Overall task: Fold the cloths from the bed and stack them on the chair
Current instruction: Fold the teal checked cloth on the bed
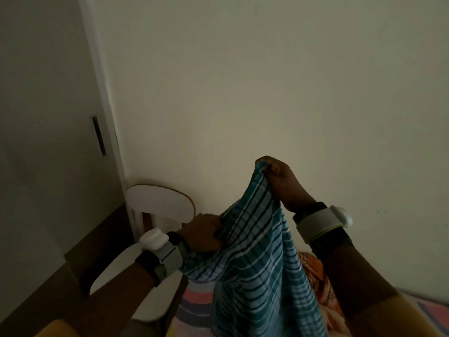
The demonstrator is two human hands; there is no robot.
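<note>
Teal striped cloth [255,259] — aloft over bed [196,300]

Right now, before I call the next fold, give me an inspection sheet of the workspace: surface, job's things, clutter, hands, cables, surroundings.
Surface: bed with a pink-and-blue striped sheet, bottom of view.
Job's things: teal striped cloth held up unfolded, hanging over the bed; orange patterned cloth lying on the bed behind it; white chair left of the bed, by the wall.
Clutter: nothing seen.
Grippers: left hand grips the cloth's edge, lower; right hand pinches its top edge, higher; a band on each wrist.
Cables: nothing seen.
Surroundings: plain wall; door with a slim handle at left; dim light.
</note>
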